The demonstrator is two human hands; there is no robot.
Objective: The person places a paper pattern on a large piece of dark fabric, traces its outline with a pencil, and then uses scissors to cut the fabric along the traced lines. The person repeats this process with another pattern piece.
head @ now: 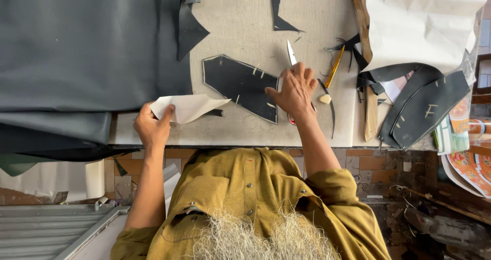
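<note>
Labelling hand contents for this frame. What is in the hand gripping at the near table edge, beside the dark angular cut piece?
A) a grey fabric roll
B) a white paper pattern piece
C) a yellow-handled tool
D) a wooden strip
B: the left hand pinches a white paper pattern piece, while the right hand holds a metal-bladed knife by the dark angular cut piece.

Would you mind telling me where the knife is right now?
In the head view the knife is in the hand at centre-right, its blade pointing up beside the black cut piece on the pale cutting board.
</note>
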